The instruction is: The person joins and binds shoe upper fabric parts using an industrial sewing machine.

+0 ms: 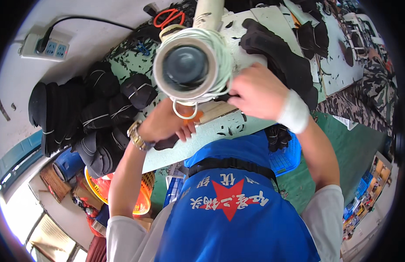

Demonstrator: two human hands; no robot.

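Note:
A round white housing with a dark middle (186, 64), wrapped in coils of pale cord (224, 65), hangs over the work and hides part of both hands' reach. My left hand (165, 123), with a gold watch at the wrist, is under its lower edge with fingers curled beside a small orange thing (193, 116), whose kind I cannot make out. My right hand (259, 92), a white band round its wrist, pinches a black piece (228, 98) at the housing's right side; most of that piece is hidden. A wooden strip (220, 112) lies between the hands on the pale table (167, 161).
Tied bundles of black pieces (100, 115) crowd the table's left. Long black pieces (276, 56) lie at the right, red-handled scissors (169, 18) at the back. Black scraps litter the tabletop. An orange basket (145, 192) and a blue crate (287, 157) stand below the edge.

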